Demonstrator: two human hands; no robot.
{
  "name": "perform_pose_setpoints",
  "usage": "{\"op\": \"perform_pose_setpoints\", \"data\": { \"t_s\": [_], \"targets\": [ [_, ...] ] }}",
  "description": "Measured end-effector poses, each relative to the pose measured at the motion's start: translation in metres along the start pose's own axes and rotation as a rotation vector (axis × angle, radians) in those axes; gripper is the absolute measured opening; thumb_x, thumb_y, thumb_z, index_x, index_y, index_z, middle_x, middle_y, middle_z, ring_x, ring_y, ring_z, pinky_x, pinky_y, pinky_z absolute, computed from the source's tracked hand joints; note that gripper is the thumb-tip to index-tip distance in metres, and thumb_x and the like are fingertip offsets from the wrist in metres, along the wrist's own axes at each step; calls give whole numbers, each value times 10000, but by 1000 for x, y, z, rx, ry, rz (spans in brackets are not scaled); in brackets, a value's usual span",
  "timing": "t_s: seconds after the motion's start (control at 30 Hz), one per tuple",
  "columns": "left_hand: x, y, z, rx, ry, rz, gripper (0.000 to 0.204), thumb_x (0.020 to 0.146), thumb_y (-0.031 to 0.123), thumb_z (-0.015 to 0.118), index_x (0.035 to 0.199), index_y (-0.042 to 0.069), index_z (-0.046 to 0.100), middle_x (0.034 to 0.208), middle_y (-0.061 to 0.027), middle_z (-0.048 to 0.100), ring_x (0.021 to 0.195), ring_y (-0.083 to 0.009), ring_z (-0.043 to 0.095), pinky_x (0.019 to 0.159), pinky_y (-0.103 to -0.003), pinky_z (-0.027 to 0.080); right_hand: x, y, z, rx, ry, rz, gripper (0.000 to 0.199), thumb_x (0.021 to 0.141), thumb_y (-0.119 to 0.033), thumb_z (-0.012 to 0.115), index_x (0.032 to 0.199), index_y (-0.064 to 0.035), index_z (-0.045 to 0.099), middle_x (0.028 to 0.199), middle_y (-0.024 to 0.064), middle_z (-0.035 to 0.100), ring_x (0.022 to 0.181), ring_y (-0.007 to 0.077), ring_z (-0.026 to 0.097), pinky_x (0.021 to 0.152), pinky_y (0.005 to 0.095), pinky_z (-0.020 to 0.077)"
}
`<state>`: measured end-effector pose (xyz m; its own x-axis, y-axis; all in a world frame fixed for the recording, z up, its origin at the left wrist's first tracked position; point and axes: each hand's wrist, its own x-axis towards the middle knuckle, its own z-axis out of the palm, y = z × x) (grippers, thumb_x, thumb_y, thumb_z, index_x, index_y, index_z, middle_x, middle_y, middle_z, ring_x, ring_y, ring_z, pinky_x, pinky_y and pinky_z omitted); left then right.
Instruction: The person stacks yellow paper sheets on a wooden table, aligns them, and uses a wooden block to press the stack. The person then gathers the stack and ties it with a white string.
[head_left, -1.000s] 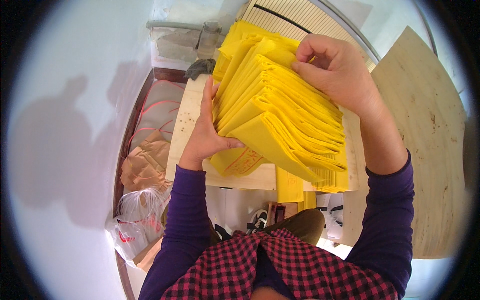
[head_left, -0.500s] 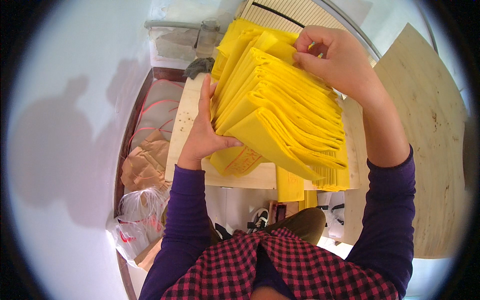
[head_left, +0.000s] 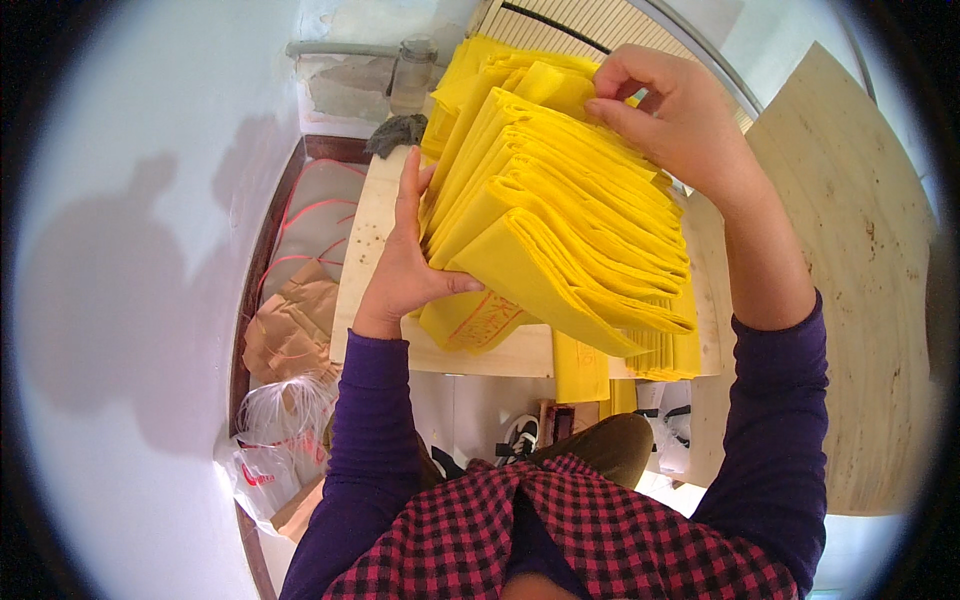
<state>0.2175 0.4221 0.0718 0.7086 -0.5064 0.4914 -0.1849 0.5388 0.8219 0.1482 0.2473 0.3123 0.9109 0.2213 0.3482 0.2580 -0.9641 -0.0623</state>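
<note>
A thick bundle of folded yellow sheets, thin and cloth-like, fans out above the pale wooden table. My left hand clasps its left side, thumb over the near fold and the other fingers along the edge, partly hidden. At the far right of the bundle my right hand is bent in a pinch on the top of one fold; its fingertips are partly hidden. Below the bundle lies another yellow piece with red printing. More yellow folded sheets sit under the bundle at the table's near edge.
The wooden table stands near a pale wall on the left. A dark grey rag and a glass jar are at the far left. A large wooden board fills the right. Brown paper and plastic bags lie lower left.
The folds near my right hand have shifted slightly upward and spread a little. My right hand has moved slightly up and away; my left hand stays almost where it was.
</note>
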Motion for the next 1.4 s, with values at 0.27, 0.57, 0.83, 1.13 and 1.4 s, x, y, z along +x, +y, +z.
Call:
{"op": "perform_pose_setpoints", "data": {
  "t_s": [0.27, 0.57, 0.83, 1.13, 1.4],
  "targets": [
    [0, -2, -1, 88, 11, 36, 1394, 409, 288, 911, 1465, 169, 7, 1396, -139, 280, 1289, -278, 326, 1054, -367, 287, -45, 47, 8, 414, 405, -2, 516, 910, -448, 481, 1254, -64, 480, 1232, 112, 503, 1130, 224, 474, 972, 348, 369],
    [0, -3, -1, 59, -19, -33, 1382, 445, 381, 894, 1463, 135, -7, 1426, -119, 271, 1301, -263, 317, 1060, -364, 275, -65, 55, 101, 1811, 279, 480, 709, 911, -616, 233, 1366, -79, 322, 1335, 118, 438, 1222, 253, 436, 1017, 385, 356],
    [-4, -3, -6, 60, 16, -125, 1407, 422, 400, 898, 1464, 131, -8, 1389, -121, 315, 1271, -260, 348, 1039, -363, 297, -46, 54, 128, 2064, 236, 619, 736, 864, -629, 384, 1308, -43, 413, 1293, 117, 482, 1159, 261, 472, 986, 357, 381],
    [-1, 0, -5, 75, -21, -97, 1418, 417, 387, 908, 1461, 119, -13, 1421, -143, 287, 1288, -273, 341, 1048, -355, 287, -61, 43, 129, 2042, 293, 642, 757, 867, -637, 349, 1318, -31, 399, 1311, 126, 464, 1184, 264, 448, 1007, 356, 348],
    [0, 5, -1, 102, -70, -114, 1286, 490, 273, 881, 1458, 79, 57, 1421, -127, 317, 1286, -237, 352, 1049, -324, 286, -49, 51, 158, 2103, 361, 738, 777, 869, -645, 318, 1326, -20, 387, 1326, 133, 448, 1207, 267, 427, 1025, 355, 318]
  ]
}}
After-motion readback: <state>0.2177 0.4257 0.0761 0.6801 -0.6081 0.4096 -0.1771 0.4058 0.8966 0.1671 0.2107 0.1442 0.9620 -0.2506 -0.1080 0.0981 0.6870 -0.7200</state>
